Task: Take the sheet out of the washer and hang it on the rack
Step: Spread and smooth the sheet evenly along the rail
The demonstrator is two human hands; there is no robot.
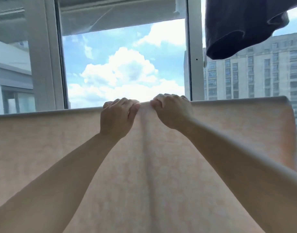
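Two bare arms reach up and away from me. Between them hangs the sheet (144, 165), pale peach and thin, with sun shining through it. It falls down past the bottom of the view, so I cannot see where it ends.

At the top, the left hand (116, 117) and the right hand (173, 111) sit very close together. Each hand's fingers are curled over the top fold, and each grip is tight on the cloth. A long crease runs down from the spot between them.

The top edge runs flat to both sides, like it lies over a bar. The rack itself is hidden under the cloth, so I cannot see it.

So the washer part looks done, and the sheet looks up on the rack. I think what is left is small: pull the middle flat, smooth the crease, then let go.

Higher up on the right hangs a dark cloth (241, 27). Behind all is the window (194, 52), with clouds and a tall building (262, 71).
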